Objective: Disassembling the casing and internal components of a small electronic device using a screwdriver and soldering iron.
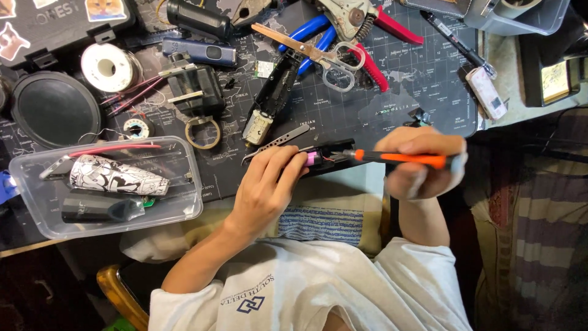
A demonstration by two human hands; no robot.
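left hand [266, 184] steadying black device [327, 153] — right hand [416, 162] gripping screwdriver [398, 158]

A clear plastic tub [37, 202] sits at the counter's left edge. A black case [61, 27] with square animal stickers [105, 8] fills the far left corner.

Even, soft overhead light on the desk [404, 92], dim lower left and right edges, slight motion blur on the right hand [419, 162], mild glare on clear plastic box [190, 184], centre sharp
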